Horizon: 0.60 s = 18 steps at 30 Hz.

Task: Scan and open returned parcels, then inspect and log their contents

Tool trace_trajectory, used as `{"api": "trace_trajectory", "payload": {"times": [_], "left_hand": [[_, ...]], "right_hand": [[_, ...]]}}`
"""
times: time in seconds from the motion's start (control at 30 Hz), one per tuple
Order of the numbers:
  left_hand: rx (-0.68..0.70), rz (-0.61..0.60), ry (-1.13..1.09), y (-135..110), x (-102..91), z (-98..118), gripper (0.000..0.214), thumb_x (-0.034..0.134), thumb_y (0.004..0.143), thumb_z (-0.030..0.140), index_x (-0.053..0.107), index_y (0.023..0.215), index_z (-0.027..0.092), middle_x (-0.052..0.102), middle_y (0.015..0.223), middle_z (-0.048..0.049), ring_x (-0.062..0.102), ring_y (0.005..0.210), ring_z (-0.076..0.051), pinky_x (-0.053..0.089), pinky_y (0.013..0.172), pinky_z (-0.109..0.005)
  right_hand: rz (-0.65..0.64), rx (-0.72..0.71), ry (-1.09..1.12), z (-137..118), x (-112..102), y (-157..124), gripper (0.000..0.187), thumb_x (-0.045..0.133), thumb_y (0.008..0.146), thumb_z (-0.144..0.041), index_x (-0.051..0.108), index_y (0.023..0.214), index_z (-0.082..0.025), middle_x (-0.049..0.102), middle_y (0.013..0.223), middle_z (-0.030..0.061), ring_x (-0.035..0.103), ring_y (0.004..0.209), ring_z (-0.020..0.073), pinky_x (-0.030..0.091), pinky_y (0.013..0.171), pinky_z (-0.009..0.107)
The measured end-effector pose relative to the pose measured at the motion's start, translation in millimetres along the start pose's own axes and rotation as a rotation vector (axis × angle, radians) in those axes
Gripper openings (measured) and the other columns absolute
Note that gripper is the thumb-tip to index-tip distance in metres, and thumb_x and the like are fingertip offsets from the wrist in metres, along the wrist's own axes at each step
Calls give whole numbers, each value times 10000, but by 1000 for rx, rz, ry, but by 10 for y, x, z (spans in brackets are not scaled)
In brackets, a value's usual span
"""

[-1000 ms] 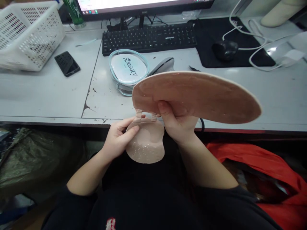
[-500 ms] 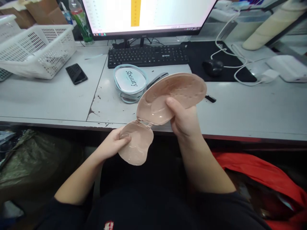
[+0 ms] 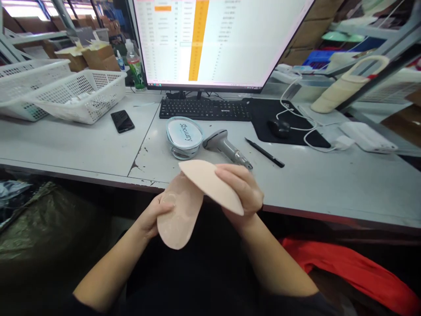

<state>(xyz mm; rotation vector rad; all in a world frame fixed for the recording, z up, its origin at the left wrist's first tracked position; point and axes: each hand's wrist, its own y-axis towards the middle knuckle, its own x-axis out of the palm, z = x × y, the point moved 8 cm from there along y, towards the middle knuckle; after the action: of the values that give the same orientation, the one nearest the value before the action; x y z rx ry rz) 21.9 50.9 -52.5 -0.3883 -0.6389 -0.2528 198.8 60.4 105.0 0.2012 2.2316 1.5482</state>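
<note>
A beige stick-on bra (image 3: 184,210), two cups joined in the middle, is held between my hands over the front edge of the desk. My left hand (image 3: 156,215) grips the left cup, its thumb on the shiny inner side. Around the right cup (image 3: 208,182) closes my right hand (image 3: 243,191), fingers on the smooth outer side; that cup is turned so its inside is hidden. The clasp between the cups is mostly covered. Just beyond lie a grey barcode scanner (image 3: 225,147) and a round clear case (image 3: 184,137) with a lettered lid.
Behind stand a monitor (image 3: 217,44), a keyboard (image 3: 204,109) and a mouse (image 3: 279,128) on a black pad. A black pen (image 3: 265,152) lies to the right. On the left are a phone (image 3: 123,121), white baskets (image 3: 82,98) and a green-labelled bottle (image 3: 135,70).
My right hand has come down and rolled over, so its cup now shows the outer side instead of the inner. The left cup has tilted more upright. The camera view has lifted.
</note>
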Motion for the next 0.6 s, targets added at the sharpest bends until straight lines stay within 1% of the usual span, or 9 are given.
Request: {"api": "trace_trajectory", "payload": {"times": [0.07,0.13,0.2,0.27,0.37,0.47,0.5,0.53,0.6], "left_hand": [[-10,-108,-265,-38,138,36,741,734,728,663,623,1293,196,648,1301,-121,602,1209,-357,488,1016,-443],[30,-157,-425,-42,248,106,798,585,798,752,517,1423,261,547,1448,-89,500,1342,-359,397,1125,-474],[68,-136,-484,-13,320,152,793,543,843,724,402,1505,311,496,1499,-76,469,1372,-357,354,1156,-497],[59,-73,-507,26,360,152,767,545,878,646,343,1538,313,502,1489,-86,497,1345,-360,364,1144,-510],[18,20,-539,57,368,145,726,595,875,518,373,1528,288,563,1417,-91,584,1240,-335,412,1108,-479],[-24,96,-522,45,337,147,712,638,846,449,419,1502,282,610,1341,-83,655,1092,-301,468,1046,-462],[-31,106,-514,34,334,147,698,630,852,451,420,1499,293,613,1334,-78,664,1064,-292,483,1025,-462],[-25,98,-508,23,344,149,685,614,863,479,416,1497,312,609,1343,-71,665,1059,-290,493,1007,-464],[7,32,-505,0,407,135,697,576,869,608,416,1490,332,589,1379,-68,647,1115,-306,501,995,-468]], "right_hand": [[-150,-52,-4,-189,130,-24,507,630,921,-153,580,1400,-311,665,1215,106,670,1041,237,591,812,367],[-389,-26,14,-291,342,-82,514,606,933,-135,545,1423,-281,639,1288,121,643,1128,243,584,873,376],[-642,53,44,-311,536,-177,515,580,952,-154,501,1451,-251,581,1392,132,590,1232,256,564,953,404],[-800,129,97,-291,613,-249,560,589,957,-215,438,1497,-232,494,1488,143,509,1334,268,519,1040,438],[-869,170,218,-256,555,-257,726,689,906,-326,354,1546,-257,403,1557,140,384,1440,278,418,1149,474],[-918,194,318,-226,480,-262,892,773,831,-422,297,1574,-294,307,1612,130,311,1483,303,378,1177,489],[-922,194,341,-224,466,-267,903,776,827,-434,292,1578,-301,281,1624,129,302,1487,311,379,1175,494],[-904,188,351,-223,454,-268,870,760,845,-424,302,1576,-310,270,1629,128,304,1487,315,385,1170,498],[-789,153,317,-205,418,-251,710,686,914,-331,369,1549,-342,313,1614,115,345,1468,308,407,1153,504]]}}
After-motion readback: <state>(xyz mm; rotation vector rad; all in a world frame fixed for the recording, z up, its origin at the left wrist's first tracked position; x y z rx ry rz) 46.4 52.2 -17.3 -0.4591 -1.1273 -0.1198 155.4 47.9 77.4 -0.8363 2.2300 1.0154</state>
